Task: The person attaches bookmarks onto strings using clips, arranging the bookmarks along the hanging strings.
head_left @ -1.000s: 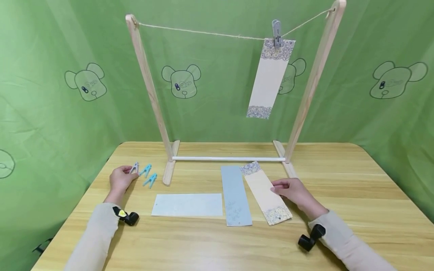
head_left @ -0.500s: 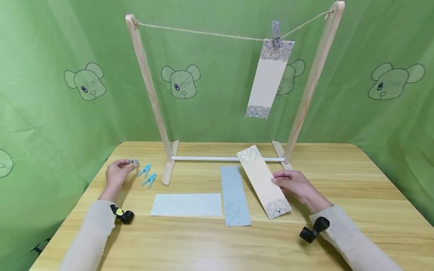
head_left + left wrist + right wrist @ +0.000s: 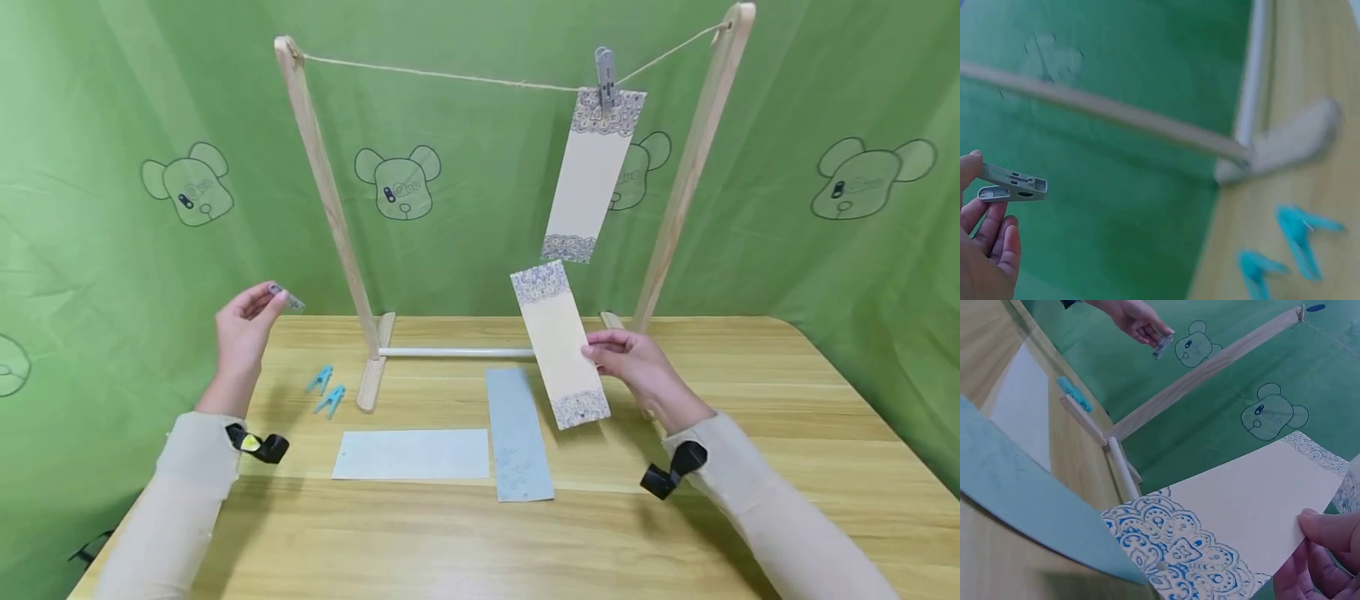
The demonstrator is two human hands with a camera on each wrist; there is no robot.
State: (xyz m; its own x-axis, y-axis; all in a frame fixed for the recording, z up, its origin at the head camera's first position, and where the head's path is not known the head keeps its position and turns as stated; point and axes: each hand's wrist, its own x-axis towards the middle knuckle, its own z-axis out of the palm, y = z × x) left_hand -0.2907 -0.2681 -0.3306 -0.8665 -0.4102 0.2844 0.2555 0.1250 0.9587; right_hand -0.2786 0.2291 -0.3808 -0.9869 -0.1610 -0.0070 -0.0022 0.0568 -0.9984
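My left hand (image 3: 243, 333) is raised above the table's left side and pinches a grey clothespin (image 3: 1013, 184) by its handle ends. On the right, my right hand (image 3: 633, 367) holds a cream bookmark (image 3: 558, 342) by its right edge, thumb on the front. Blue lace patterns decorate both ends of this card, which is tilted and lifted off the table. Above it, a matching card (image 3: 588, 179) hangs from the string (image 3: 442, 75) under another grey clothespin (image 3: 606, 79).
Two light-blue clothespins (image 3: 330, 401) lie at the table's left. A pale card (image 3: 412, 454) lies sideways beside a blue-grey card (image 3: 520, 437). The wooden frame has a left post (image 3: 326, 192), a right post (image 3: 693, 167) and a white bottom bar (image 3: 457, 352).
My left hand has picked up the grey clothespin beside the blue ones and risen with it. My right hand has lifted the cream bookmark from the table, up and slightly left.
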